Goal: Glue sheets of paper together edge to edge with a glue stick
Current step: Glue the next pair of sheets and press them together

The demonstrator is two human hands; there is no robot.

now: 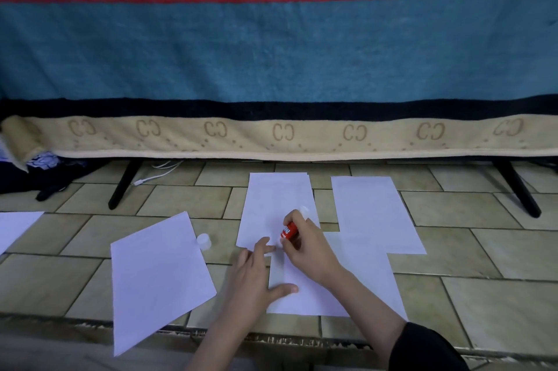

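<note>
Right hand point(305, 245) fingers point(291, 216) grip the small red glue stick point(290, 231), tip down at the seam between two white paper sheets, far one point(271, 204) and near one point(347, 274), on the tan tiled floor point(483, 250). Left hand point(256, 274) lies flat, fingers straight, pinning the seam. Paper looks light, floppy, slides easily: hold flat near the edge. Stick rigid; grip mid-barrel. Its white cap point(203, 240) lies beside a loose white sheet point(157, 277).

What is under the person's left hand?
The left hand presses flat on a white paper sheet lying on the tiled floor. Whether glue lies beneath the palm cannot be seen; the hand covers it.
</note>
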